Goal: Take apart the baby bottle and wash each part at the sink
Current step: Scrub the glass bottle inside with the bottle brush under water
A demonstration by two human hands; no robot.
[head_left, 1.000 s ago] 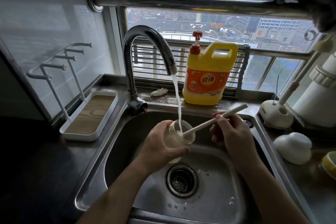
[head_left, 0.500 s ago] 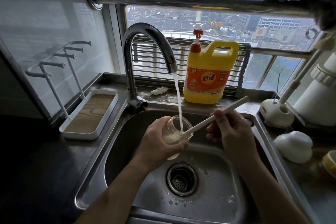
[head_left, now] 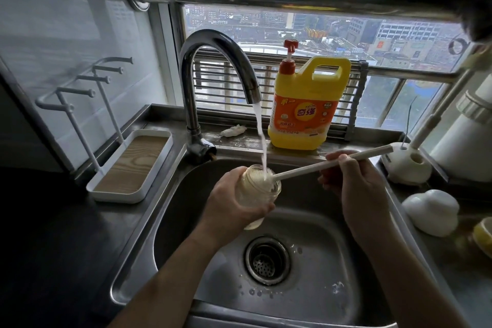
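Note:
My left hand grips the clear bottle body over the steel sink, mouth tilted up and to the right. Water from the curved tap runs straight into that mouth. My right hand pinches the long white handle of the bottle brush; its head sits inside the bottle, mostly hidden by foam and water. A white dome-shaped bottle cap lies on the counter at the right, and a yellow ring part shows at the right edge.
A yellow dish-soap jug with a red pump stands on the ledge behind the sink. A white drying rack with pegs and a wooden tray is at the left. A white brush holder and a white appliance crowd the right counter.
The bottle has tipped slightly and shifted a little under the stream. The brush has slid further out, its handle now lying flatter toward the right.

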